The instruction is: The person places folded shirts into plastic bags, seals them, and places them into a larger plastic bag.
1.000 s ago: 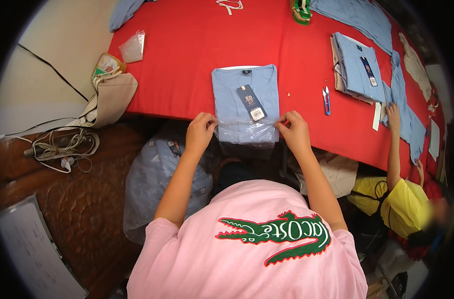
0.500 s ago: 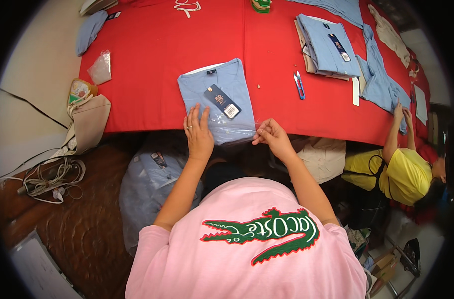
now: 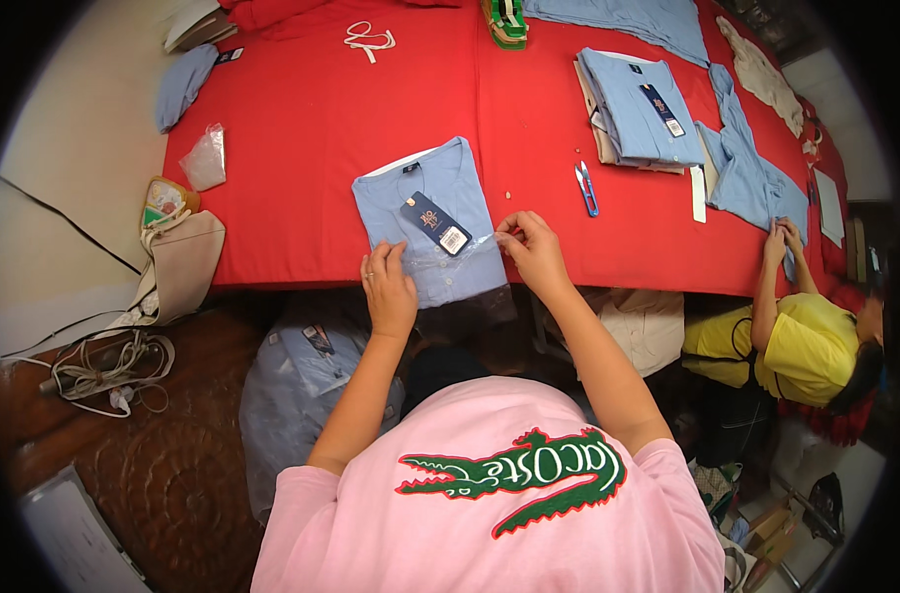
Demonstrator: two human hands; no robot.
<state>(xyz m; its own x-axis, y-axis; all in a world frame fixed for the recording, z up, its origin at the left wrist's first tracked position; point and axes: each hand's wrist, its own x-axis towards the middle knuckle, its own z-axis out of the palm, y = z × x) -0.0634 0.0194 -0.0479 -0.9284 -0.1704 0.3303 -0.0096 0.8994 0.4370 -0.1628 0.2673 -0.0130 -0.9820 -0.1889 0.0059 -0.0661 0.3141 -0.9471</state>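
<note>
A folded light-blue shirt (image 3: 425, 203) with a dark hang tag (image 3: 434, 223) lies near the front edge of the red table (image 3: 302, 128). A clear plastic bag (image 3: 467, 272) covers the shirt's lower part and hangs over the table edge. My left hand (image 3: 389, 289) rests on the bag's lower left corner, its fingers curled onto the film. My right hand (image 3: 532, 247) pinches the bag's upper right edge beside the shirt.
Small blue snips (image 3: 586, 188) lie right of the shirt, and a stack of folded blue shirts (image 3: 640, 107) sits behind them. A person in yellow (image 3: 801, 341) handles blue fabric (image 3: 751, 178) at the right. A beige bag (image 3: 178, 267), a bagged bundle of shirts (image 3: 302, 381) and cables (image 3: 99, 371) are on the left.
The clear bag has slid further up over the shirt. My right hand has moved up along the shirt's right side, and my left hand has dropped to the lower left corner.
</note>
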